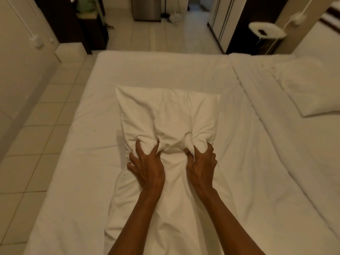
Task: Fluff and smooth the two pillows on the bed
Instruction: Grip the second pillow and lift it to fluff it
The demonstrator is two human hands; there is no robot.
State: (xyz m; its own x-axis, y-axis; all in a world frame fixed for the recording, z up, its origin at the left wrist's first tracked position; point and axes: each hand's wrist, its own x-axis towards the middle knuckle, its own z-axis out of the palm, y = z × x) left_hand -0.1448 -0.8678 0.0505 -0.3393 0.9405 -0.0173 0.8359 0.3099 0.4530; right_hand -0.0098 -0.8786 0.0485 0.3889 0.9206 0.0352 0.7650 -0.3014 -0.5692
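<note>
A white pillow [165, 115] lies lengthwise in the middle of the white bed [82, 144], running from the frame's bottom toward the far end. My left hand [147, 166] and my right hand [201, 162] sit side by side on its middle. Each hand has its fingers dug into the pillow and clutches a bunch of fabric, which puckers into folds around the fingertips. A second white pillow [309, 89] rests flat at the right, on the adjoining mattress, apart from both hands.
A seam [244, 92] runs between the two mattresses. Tiled floor [46, 116] lies left of the bed and beyond its far edge. Dark furniture [77, 24] and a doorway stand at the back. A white lamp [266, 31] is at the back right.
</note>
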